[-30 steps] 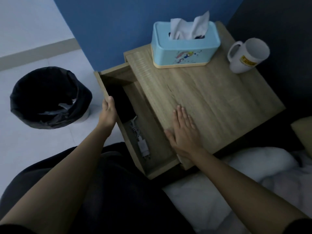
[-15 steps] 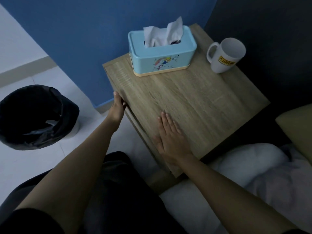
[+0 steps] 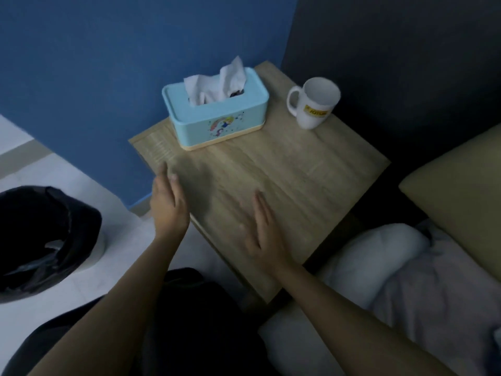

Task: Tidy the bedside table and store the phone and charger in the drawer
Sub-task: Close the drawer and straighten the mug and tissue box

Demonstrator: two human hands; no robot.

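The wooden bedside table (image 3: 298,180) fills the middle of the view, its drawer pushed in and out of sight. The phone and charger are hidden. My left hand (image 3: 168,204) hovers at the table's left edge, fingers loosely apart, holding nothing. My right hand (image 3: 261,234) lies flat on the tabletop near the front edge, fingers together and extended, also holding nothing. A light blue tissue box (image 3: 217,115) with tissues sticking out stands at the back of the table. A white mug (image 3: 314,103) with a yellow label stands at the back right corner.
A black-lined waste bin (image 3: 46,240) stands on the white floor to the left. A blue wall (image 3: 108,63) is behind the table. A white pillow (image 3: 379,261) and an olive cushion (image 3: 461,196) lie on the bed at right.
The open drawer holding the charger was pushed shut by my left hand. That hand has since lifted off the drawer front to the table's edge. The view has shifted upward.
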